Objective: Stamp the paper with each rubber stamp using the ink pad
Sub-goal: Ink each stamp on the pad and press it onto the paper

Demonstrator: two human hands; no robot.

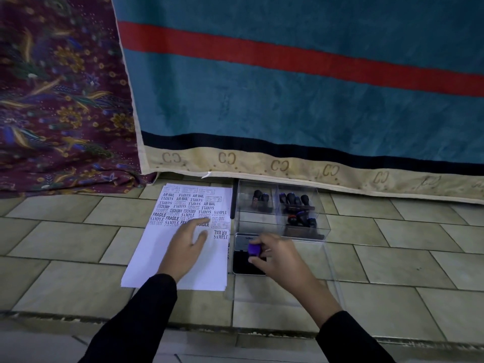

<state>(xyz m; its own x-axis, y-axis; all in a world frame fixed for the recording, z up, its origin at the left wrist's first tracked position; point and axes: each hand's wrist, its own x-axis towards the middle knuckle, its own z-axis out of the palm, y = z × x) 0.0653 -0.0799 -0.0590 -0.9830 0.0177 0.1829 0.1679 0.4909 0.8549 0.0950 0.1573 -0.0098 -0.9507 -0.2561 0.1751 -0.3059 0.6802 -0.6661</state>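
A white sheet of paper [167, 258] lies on the tiled floor, its upper half covered with black stamped words such as FRAGILE, SAMPLE and AIR MAIL. My left hand [187, 241] rests flat on the paper, fingers spread. To the right sits a black ink pad [242, 263] with its lid open. My right hand [277, 258] grips a rubber stamp with a purple handle [254, 249] and holds it down over the pad. Behind the pad stands a clear plastic box [262, 226] with several more black and purple stamps [296, 203] in its compartments.
A teal towel with a red stripe [288, 87] hangs behind the box. A patterned maroon cloth [60, 100] hangs at the left. A clear plastic lid [332, 271] lies on the floor tiles right of the ink pad.
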